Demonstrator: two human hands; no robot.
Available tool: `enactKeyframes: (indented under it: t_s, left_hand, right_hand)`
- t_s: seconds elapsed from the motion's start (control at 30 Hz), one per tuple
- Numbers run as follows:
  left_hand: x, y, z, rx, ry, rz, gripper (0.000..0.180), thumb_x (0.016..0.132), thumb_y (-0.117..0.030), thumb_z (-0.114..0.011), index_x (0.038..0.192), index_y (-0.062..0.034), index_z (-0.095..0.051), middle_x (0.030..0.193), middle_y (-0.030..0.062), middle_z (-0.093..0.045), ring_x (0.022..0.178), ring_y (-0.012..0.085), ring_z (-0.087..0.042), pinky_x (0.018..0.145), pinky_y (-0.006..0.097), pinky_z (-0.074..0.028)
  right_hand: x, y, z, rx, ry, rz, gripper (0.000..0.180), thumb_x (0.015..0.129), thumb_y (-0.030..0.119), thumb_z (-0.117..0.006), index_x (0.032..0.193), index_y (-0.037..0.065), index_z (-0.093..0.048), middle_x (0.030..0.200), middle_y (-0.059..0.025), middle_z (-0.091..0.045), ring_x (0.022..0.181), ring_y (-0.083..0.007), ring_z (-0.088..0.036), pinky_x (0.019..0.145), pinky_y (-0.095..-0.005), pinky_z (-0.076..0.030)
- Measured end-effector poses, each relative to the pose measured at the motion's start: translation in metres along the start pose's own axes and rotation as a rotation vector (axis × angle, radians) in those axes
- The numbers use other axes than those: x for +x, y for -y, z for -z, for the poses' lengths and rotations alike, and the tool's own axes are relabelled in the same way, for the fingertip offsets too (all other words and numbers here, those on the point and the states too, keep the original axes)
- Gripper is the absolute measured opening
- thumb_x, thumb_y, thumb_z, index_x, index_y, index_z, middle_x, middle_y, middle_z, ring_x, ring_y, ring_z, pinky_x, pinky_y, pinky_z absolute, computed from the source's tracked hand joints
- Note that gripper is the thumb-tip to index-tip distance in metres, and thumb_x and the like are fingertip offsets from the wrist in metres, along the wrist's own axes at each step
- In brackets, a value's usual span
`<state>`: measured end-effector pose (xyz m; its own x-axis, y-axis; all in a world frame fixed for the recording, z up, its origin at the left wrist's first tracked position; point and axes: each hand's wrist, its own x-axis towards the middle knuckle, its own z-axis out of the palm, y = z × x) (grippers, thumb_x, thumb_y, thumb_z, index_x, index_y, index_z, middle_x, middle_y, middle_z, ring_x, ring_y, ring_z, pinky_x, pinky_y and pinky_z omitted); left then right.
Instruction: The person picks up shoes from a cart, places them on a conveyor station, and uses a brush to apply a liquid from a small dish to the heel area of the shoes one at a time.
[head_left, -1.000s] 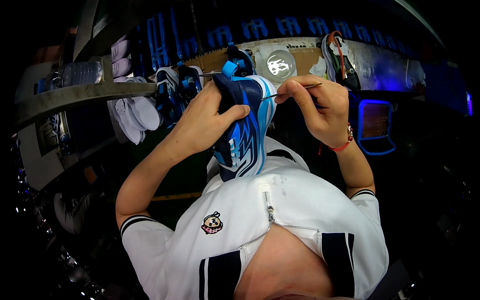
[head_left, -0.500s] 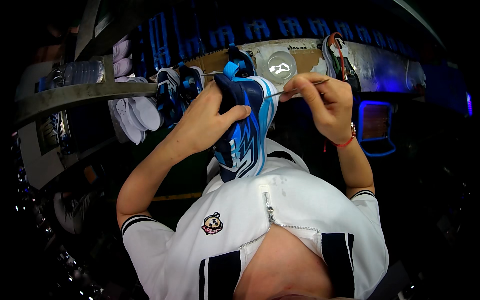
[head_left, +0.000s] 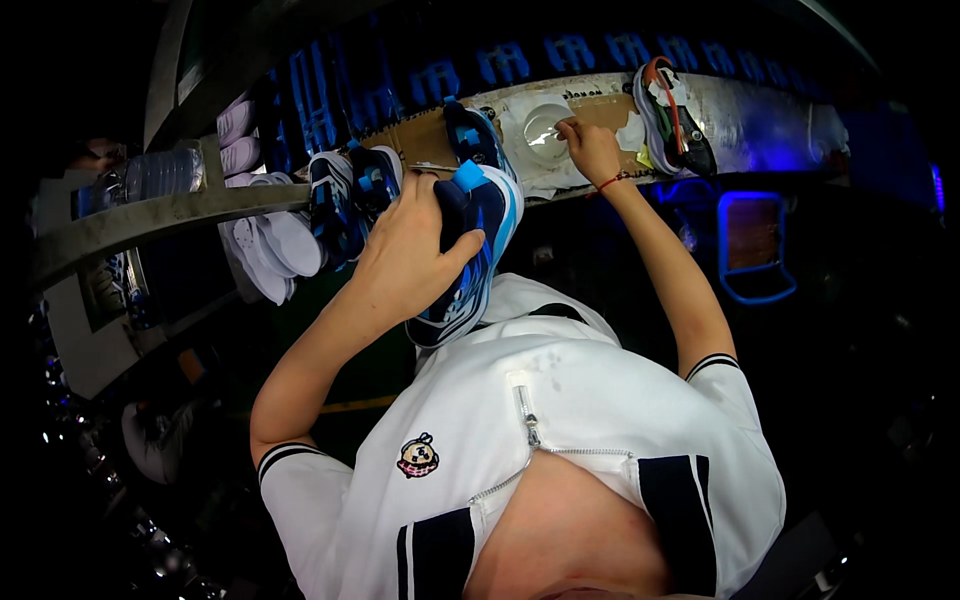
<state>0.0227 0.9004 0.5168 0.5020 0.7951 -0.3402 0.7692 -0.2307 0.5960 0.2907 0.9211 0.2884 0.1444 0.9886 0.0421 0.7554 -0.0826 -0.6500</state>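
**A:** From the head camera, what has the left hand (head_left: 408, 250) got?

**B:** A navy and light-blue sneaker (head_left: 468, 255). The fingers are curled round its side with the thumb pressed across the upper, so the hand is closed firmly on it. The shoe is held up in the air in front of the chest, toe end pointing down toward the white zip-neck shirt (head_left: 540, 440), just short of the desk (head_left: 760, 110).

**A:** And the right hand (head_left: 588, 148)?

**B:** It is stretched well out to the desk, apart from the shoe. The fingers are bent and the fingertips rest at the edge of a round clear container (head_left: 545, 125) lying on pale paper there. Whether it pinches anything small, I cannot tell. A thin red band (head_left: 612, 181) sits on that wrist.

**A:** What else lies about?

**B:** More blue sneakers (head_left: 350, 195) stand on the desk just left of the held one. A grey shoe with an orange lace (head_left: 670, 115) lies to the right of the right hand. White soles (head_left: 275, 245) hang stacked at the far left, below a metal rail (head_left: 150, 215).
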Motion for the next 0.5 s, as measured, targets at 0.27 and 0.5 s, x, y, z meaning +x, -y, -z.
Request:
enactKeyframes:
  t_s: [0.27,0.5]
  left_hand:
    - [0.001,0.004,-0.004,0.034,-0.009,0.018,0.05,0.079,-0.029,-0.065,0.107,0.0079,-0.048,0.102,0.0235,-0.055,0.096,0.0391,-0.059,0.084,0.041,-0.046]
    - [0.004,0.001,-0.003,0.007,0.011,0.021,0.05,0.078,-0.028,-0.065,0.107,0.0077,-0.046,0.103,0.0239,-0.053,0.096,0.0402,-0.057,0.085,0.042,-0.046]
  right_hand:
    - [-0.009,0.059,0.064,0.293,-0.1,-0.003,0.023,0.091,0.018,-0.054,0.089,0.002,-0.069,0.074,-0.0063,-0.071,0.058,-0.0173,-0.065,0.055,-0.0288,-0.049]
    - [-0.059,0.136,0.117,0.677,0.004,0.28,0.016,0.092,0.009,-0.057,0.088,-0.001,-0.068,0.075,-0.0068,-0.07,0.054,-0.0062,-0.057,0.047,-0.0196,-0.04]
